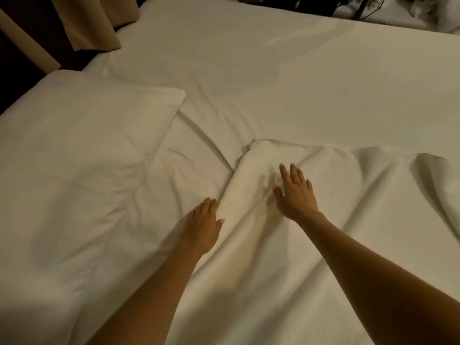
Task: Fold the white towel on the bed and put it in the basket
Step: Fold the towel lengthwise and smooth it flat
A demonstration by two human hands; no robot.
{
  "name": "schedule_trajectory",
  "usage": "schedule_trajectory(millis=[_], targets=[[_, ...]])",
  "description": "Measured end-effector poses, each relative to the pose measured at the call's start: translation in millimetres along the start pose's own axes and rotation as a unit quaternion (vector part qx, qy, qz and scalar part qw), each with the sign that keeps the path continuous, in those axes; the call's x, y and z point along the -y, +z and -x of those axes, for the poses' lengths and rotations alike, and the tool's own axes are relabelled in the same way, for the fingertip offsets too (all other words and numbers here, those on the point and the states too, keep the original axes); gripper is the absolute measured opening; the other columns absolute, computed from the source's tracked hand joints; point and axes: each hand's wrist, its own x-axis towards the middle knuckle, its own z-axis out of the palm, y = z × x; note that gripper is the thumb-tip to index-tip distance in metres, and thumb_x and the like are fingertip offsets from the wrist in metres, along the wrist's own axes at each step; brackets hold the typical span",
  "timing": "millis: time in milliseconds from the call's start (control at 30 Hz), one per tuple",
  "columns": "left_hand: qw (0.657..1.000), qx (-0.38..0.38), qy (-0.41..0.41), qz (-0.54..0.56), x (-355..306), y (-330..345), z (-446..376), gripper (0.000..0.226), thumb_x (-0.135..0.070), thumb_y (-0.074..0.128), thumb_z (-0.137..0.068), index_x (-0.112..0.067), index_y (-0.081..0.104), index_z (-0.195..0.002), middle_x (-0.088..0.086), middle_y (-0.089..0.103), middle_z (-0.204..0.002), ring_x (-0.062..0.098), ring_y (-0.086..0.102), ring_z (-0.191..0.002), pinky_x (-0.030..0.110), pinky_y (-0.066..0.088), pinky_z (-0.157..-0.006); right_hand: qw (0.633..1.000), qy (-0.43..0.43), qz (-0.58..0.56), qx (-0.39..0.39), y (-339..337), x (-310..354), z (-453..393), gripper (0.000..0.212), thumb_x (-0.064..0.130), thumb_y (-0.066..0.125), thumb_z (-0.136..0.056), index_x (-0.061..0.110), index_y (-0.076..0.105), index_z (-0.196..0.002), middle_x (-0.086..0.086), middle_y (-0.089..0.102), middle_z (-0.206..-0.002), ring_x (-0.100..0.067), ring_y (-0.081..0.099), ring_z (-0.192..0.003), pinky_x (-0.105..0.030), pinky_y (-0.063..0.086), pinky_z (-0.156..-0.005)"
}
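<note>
The white towel (251, 170) lies bunched in a long rumpled ridge on the bed, near the middle of the head view. My left hand (202, 226) rests at the towel's left edge, fingers together and flat against the cloth. My right hand (296, 192) lies palm down on the towel's right side with its fingers spread. Neither hand has cloth pinched in it that I can see. White on white makes the towel's edge hard to tell from the sheet. No basket is in view.
A white pillow (82, 150) lies to the left on the white bed sheet (273, 78). Beige curtains (89, 21) hang at the top left beside a dark gap. Dark objects and something pale and blurred sit past the bed's far edge at the top right.
</note>
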Motion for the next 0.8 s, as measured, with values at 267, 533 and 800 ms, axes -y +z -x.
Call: schedule_trajectory(millis=[267, 533, 800], targets=[[0.994, -0.062, 0.007, 0.085, -11.9, 6.7, -35.2, 0.051, -0.035, 0.042, -0.098, -0.014, 0.033, -0.144, 0.004, 0.023, -0.156, 0.021, 0.023, -0.144, 0.032, 0.022, -0.118, 0.999, -0.043, -0.021, -0.011, -21.1, 40.3, -94.6, 0.065, 0.044, 0.036, -0.096, 0.019, 0.009, -0.149, -0.009, 0.005, -0.158, -0.027, 0.001, -0.145, -0.047, 0.01, -0.116], [0.978, -0.117, 0.007, 0.171, -11.3, 12.0, -33.6, 0.041, -0.018, 0.043, -0.098, -0.012, 0.044, -0.138, 0.004, 0.048, -0.144, 0.018, 0.044, -0.133, 0.024, 0.032, -0.108, 0.995, -0.051, 0.056, -0.07, -10.8, 42.0, -113.0, 0.041, 0.028, 0.054, -0.089, 0.01, 0.049, -0.125, -0.012, 0.059, -0.118, -0.032, 0.049, -0.114, -0.04, 0.029, -0.104], [0.975, -0.161, 0.099, 0.12, -38.3, 21.9, -16.1, 0.035, -0.005, 0.077, -0.068, -0.012, 0.072, -0.102, 0.005, 0.076, -0.094, 0.018, 0.074, -0.081, 0.028, 0.059, -0.061, 0.99, -0.011, 0.01, -0.142, -12.9, -7.2, -81.1, 0.016, 0.006, 0.055, -0.08, 0.013, 0.07, -0.081, -0.011, 0.067, -0.077, -0.032, 0.053, -0.085, -0.036, 0.037, -0.083]])
